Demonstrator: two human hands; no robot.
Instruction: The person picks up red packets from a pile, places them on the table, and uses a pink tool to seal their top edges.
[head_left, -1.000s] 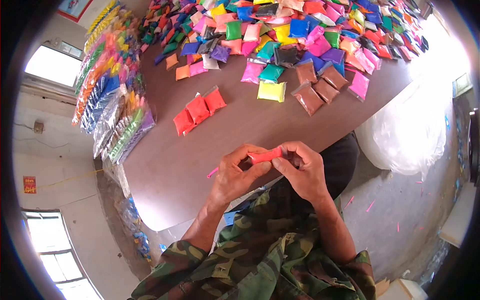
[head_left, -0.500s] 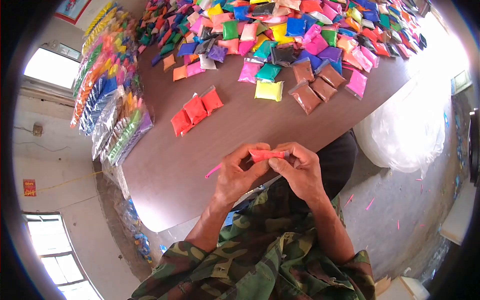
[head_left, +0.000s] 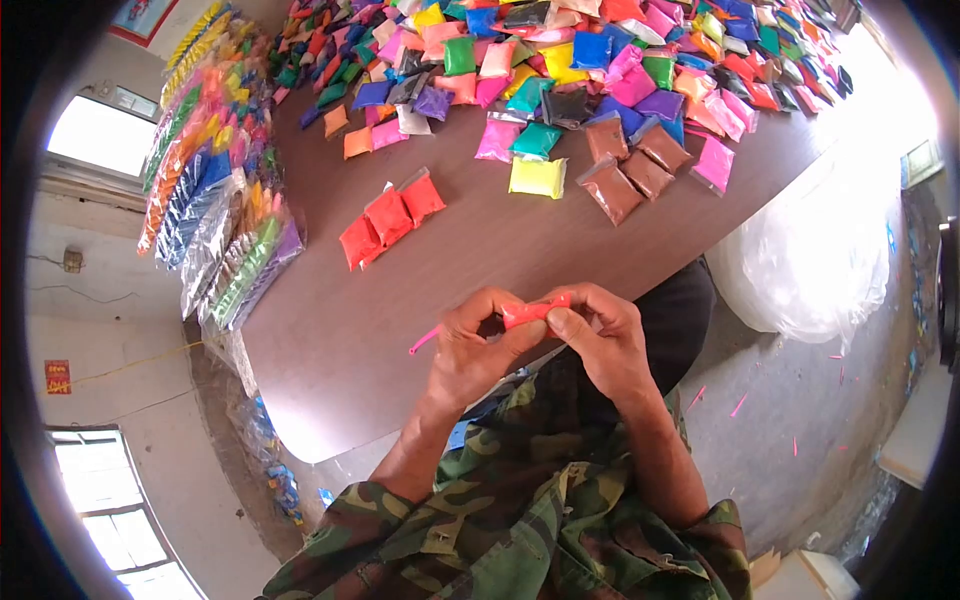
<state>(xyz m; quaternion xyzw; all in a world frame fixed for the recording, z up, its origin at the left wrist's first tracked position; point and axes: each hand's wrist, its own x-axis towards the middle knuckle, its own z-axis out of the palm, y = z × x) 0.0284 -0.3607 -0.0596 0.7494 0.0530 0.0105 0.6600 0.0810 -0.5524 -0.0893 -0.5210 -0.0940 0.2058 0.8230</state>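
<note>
Between my two hands, above the near edge of the brown table [head_left: 340, 350], is a small red packet [head_left: 530, 312]. My left hand [head_left: 473, 345] pinches its left end, and a thin pink strip [head_left: 425, 340] sticks out beside that hand. My right hand [head_left: 604, 338] grips the right end with thumb and fingers. Three red packets [head_left: 388, 215] lie together on the table ahead of my left hand. Further right are several brown packets [head_left: 612, 190] and a yellow packet [head_left: 537, 177].
A large heap of coloured packets [head_left: 460, 57] covers the far side of the table. Long clear bags of coloured packets [head_left: 215, 200] stand at the left edge. A big translucent plastic bag [head_left: 800, 250] is at the right, above a floor with pink strips [head_left: 739, 405].
The red packet looks more squeezed and bent between my fingers, and its clear right end no longer shows. My hands have stayed in nearly the same place.
</note>
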